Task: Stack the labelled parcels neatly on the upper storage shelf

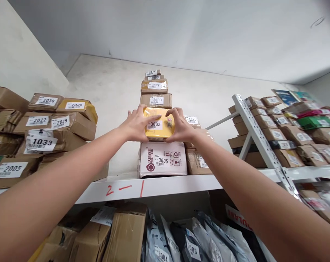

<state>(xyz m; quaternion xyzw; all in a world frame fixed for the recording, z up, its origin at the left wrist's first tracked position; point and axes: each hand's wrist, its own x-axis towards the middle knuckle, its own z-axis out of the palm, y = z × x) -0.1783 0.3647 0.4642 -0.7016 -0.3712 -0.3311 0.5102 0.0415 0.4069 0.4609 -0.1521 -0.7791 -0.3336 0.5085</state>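
Both arms reach up to a yellow parcel box (155, 134) labelled 3002, in the middle of a stack on the shelf. My left hand (135, 125) grips its left side, with a finger stretched over the front. Around its right side curl the fingers and thumb of my right hand (181, 127). Directly below is a white carton (150, 152) labelled 3005. Above the yellow box sits a brown box (163, 102) labelled 3003, and smaller boxes such as a parcel (145, 86) labelled 3007 are piled higher.
A white shelf board (165, 185) marked 2-1 in red bears the stack. Brown cartons (72, 123) crowd its left side. At right stands a slanting metal upright (259, 134), with more parcels (303, 136) beyond. Bagged parcels (181, 236) and a tall carton (125, 233) fill the lower level.
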